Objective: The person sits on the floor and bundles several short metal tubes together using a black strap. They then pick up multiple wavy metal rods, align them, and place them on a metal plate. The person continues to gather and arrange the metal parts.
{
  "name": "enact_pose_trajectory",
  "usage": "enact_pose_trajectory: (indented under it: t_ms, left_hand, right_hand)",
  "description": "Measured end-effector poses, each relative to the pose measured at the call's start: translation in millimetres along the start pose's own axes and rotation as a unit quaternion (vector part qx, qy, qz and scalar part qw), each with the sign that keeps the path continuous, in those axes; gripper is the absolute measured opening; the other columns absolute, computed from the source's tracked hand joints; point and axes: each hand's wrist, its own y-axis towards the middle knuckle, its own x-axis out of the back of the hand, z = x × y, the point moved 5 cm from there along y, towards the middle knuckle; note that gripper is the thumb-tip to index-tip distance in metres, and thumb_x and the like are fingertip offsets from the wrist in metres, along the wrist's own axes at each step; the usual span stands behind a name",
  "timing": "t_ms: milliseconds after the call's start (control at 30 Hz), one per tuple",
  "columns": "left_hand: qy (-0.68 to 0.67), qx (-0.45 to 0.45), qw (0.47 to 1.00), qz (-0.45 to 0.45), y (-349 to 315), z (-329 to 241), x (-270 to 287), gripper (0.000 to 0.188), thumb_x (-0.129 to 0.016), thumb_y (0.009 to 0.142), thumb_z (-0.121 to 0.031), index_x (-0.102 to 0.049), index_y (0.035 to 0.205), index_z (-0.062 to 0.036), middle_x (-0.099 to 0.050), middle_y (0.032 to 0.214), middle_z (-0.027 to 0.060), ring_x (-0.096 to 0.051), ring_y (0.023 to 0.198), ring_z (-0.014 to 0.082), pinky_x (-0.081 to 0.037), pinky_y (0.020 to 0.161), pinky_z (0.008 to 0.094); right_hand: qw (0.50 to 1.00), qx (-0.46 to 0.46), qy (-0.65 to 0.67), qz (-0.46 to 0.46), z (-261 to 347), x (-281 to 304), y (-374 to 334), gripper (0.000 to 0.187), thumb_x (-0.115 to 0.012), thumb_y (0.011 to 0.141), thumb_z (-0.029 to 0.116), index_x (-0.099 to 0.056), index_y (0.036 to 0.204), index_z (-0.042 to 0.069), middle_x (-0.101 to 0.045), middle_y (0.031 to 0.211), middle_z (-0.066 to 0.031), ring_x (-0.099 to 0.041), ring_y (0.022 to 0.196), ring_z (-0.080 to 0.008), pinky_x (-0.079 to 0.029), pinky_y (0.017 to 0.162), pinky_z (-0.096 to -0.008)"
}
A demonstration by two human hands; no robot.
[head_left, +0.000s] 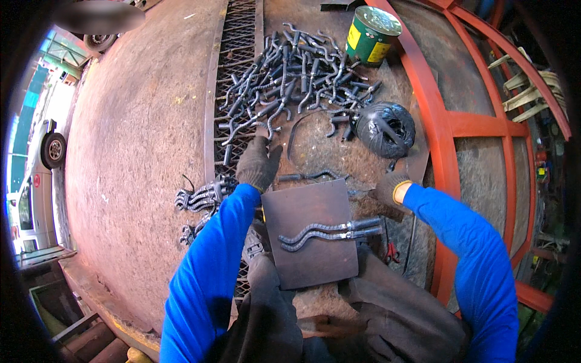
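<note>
My left hand (259, 164), in a dark glove, reaches to the near edge of a heap of wavy ribbed steel bars with dark sleeve ends (290, 78). Its fingers look apart, and nothing shows in them. To the right, my gloved right hand (392, 189) hangs low beside a coil wrapped in black plastic (385, 129); its fingers are mostly hidden. Between my arms, a dark flat plate (308, 206) lies over my legs. Two wavy bars (330, 233) rest on it side by side. One more bar (311, 175) lies on the ground beyond the plate.
Tied bundles of bars (203, 196) lie left of my left forearm. A green bucket (373, 37) stands beyond the coil. An orange steel frame (433, 109) runs along the right, with red-handled pliers (393, 253) nearby. A mesh strip (240, 36) crosses the floor.
</note>
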Motion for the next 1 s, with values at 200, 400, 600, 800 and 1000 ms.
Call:
enact_pose_trajectory:
  t_ms: [200,400,600,800,1000]
  left_hand:
    - [0.138,-0.202,0.942,0.231,-17.2,-23.7,-39.1,0.045,-0.067,0.087,-0.033,-0.059,0.128,-0.0138,-0.064,0.12,0.017,-0.059,0.118,0.0379,-0.048,0.099,0.0497]
    - [0.179,-0.131,0.921,0.319,-24.3,-15.1,-60.5,0.04,-0.064,0.089,-0.031,-0.062,0.124,-0.0119,-0.063,0.127,0.0191,-0.059,0.12,0.0368,-0.048,0.1,0.0495]
    - [0.208,-0.147,0.895,0.367,-18.5,6.5,-69.0,0.035,-0.063,0.09,-0.029,-0.069,0.118,-0.0101,-0.064,0.126,0.0219,-0.064,0.114,0.0368,-0.051,0.097,0.0481]
    - [0.03,-0.1,0.927,0.36,-35.1,11.9,21.0,0.046,-0.058,0.094,-0.046,-0.072,0.107,-0.0036,-0.072,0.102,0.0228,-0.068,0.093,0.0378,-0.051,0.085,0.0448]
    - [0.058,0.131,0.9,0.412,-83.3,56.3,139.0,0.049,-0.063,0.095,-0.048,-0.075,0.097,-0.0006,-0.07,0.078,0.0122,-0.062,0.068,0.0161,-0.051,0.065,0.0353]
  right_hand:
    - [0.938,-0.068,0.207,-0.27,-33.7,-2.6,5.4,0.04,-0.056,0.095,0.038,-0.074,0.095,0.002,-0.074,0.088,-0.017,-0.072,0.079,-0.0344,-0.054,0.062,-0.0502]
    - [0.529,-0.121,0.838,-0.064,-7.5,30.3,16.3,0.028,-0.07,0.09,0.022,-0.063,0.106,0.0,-0.067,0.09,-0.0118,-0.069,0.069,-0.0223,-0.059,0.059,-0.0367]
    - [0.665,-0.077,0.729,-0.142,0.3,61.0,4.4,0.06,-0.076,0.087,0.019,-0.047,0.134,-0.004,-0.064,0.111,-0.0126,-0.07,0.078,-0.0213,-0.06,0.067,-0.0359]
    - [0.829,-0.109,0.5,-0.226,-12.7,111.9,-53.2,0.052,-0.072,0.089,0.029,-0.055,0.13,0.001,-0.066,0.108,-0.0131,-0.068,0.085,-0.021,-0.056,0.073,-0.0341]
    - [0.768,-0.021,0.557,-0.316,19.3,166.5,-89.4,0.029,-0.068,0.092,0.022,-0.065,0.112,0.001,-0.07,0.095,-0.0136,-0.068,0.086,-0.022,-0.054,0.078,-0.0345]
